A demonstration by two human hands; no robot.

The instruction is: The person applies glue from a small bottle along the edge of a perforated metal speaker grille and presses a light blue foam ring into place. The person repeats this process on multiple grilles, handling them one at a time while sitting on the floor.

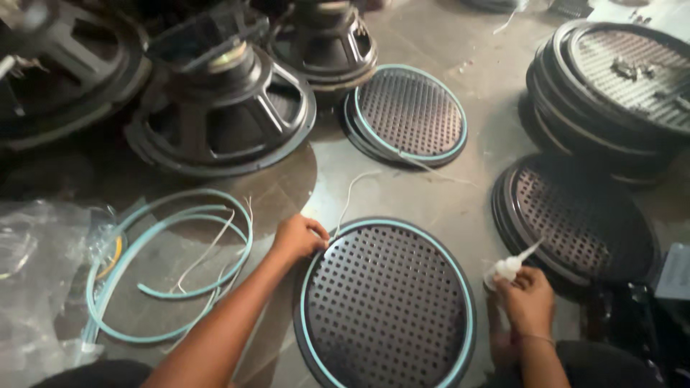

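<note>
Nearest the camera, a round perforated speaker grille (pixel 386 302) with a teal rim strip lies flat on the grey floor (pixel 460 194). Left hand (pixel 298 238) presses on its upper-left rim, fingers curled together over the strip and a thin white backing thread (pixel 348 195). Right hand (pixel 530 298) is closed around a small white glue bottle (pixel 509 266), just right of the grille. Loose teal strip coils (pixel 169 266) lie to the left, beside crumpled clear plastic wrapping (pixel 36 273) at the floor's left edge.

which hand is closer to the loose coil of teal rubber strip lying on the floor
Left. The left hand rests on the upper-left rim of the round black perforated grille, just right of the loose teal rubber strip coil. The right hand, holding a small white squeeze bottle, is beyond the grille's far side.
</note>
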